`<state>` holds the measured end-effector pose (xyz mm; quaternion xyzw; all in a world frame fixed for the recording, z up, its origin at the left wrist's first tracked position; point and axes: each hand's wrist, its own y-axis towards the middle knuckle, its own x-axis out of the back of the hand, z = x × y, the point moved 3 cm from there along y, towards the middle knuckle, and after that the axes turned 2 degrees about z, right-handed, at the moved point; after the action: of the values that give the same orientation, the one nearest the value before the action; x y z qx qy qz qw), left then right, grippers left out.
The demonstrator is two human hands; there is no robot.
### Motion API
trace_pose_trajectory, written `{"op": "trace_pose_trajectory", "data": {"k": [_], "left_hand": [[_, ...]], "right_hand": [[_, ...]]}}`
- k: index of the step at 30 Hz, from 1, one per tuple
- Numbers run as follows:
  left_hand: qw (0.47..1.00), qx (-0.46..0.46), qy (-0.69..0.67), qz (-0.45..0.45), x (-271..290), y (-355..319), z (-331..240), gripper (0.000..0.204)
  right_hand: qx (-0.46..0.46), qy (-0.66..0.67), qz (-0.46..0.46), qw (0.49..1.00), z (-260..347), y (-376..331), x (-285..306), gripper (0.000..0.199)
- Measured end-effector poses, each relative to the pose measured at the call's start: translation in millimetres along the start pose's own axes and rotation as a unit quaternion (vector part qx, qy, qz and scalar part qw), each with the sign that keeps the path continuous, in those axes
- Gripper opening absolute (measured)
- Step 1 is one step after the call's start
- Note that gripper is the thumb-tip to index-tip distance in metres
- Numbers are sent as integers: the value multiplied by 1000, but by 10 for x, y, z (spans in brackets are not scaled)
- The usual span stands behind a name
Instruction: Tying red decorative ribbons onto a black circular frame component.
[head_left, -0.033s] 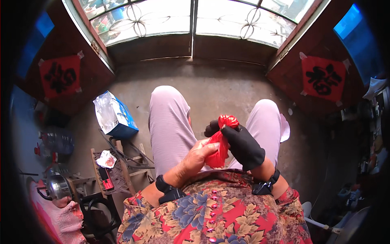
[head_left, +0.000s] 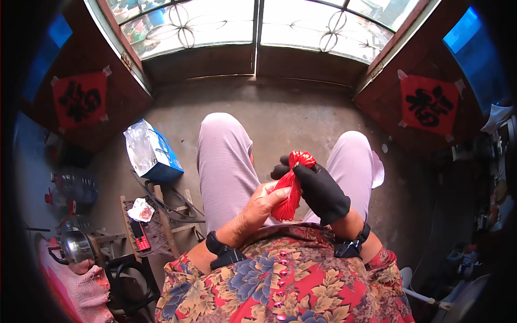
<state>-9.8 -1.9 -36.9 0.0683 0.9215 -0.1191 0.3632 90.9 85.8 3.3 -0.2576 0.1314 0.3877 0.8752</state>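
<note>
Starting at the far left — clear plastic bottles (head_left: pixel 78 187) in the shade, then, closer to the body, a shiny metal pot (head_left: pixel 79 245) just above a pink cloth (head_left: pixel 89 293). Across to a low stool with a woven seat (head_left: pixel 160 242), bearing crumpled white paper (head_left: pixel 137 207) and, just beside it, a red-and-black phone (head_left: pixel 142 240). Beyond that, on the floor, a blue-and-white bag (head_left: pixel 161 156). Next, one knee in pale trousers (head_left: pixel 223 156).

Into the middle: left hand (head_left: pixel 263 204), bare, pinching the flared lower strands of a glossy red bundle (head_left: pixel 291 199) between thumb and fingers. Held up over the lap, between the knees, drawn in at the neck under a rounded top (quite a shine on it). Then right hand (head_left: pixel 326 195), black-gloved, thumb and fingers closed about that narrow neck — no telling how tightly. Farther right, past the other knee, on the door panel, a red paper square (head_left: pixel 430 104) with black strokes, taped at corners.
</note>
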Motion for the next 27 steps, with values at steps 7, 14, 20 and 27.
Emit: {"op": "trace_pose_trajectory", "data": {"k": [7,14,20,27], "left_hand": [[913,-104,350,-182,97,-27,-52,26],[978,28,189,-88,209,-271,-18,22],[977,27,163,-138,181,-483,-315,30],[969,-218,-2,-117,261,-504,-717,39]], "right_hand": [[38,1,-41,998,-292,122,139,46],[64,337,-49,938,-185,120,659,44],[36,224,-68,971,-199,-196,697,45],[7,315,-77,946,-240,-327,714,33]]}}
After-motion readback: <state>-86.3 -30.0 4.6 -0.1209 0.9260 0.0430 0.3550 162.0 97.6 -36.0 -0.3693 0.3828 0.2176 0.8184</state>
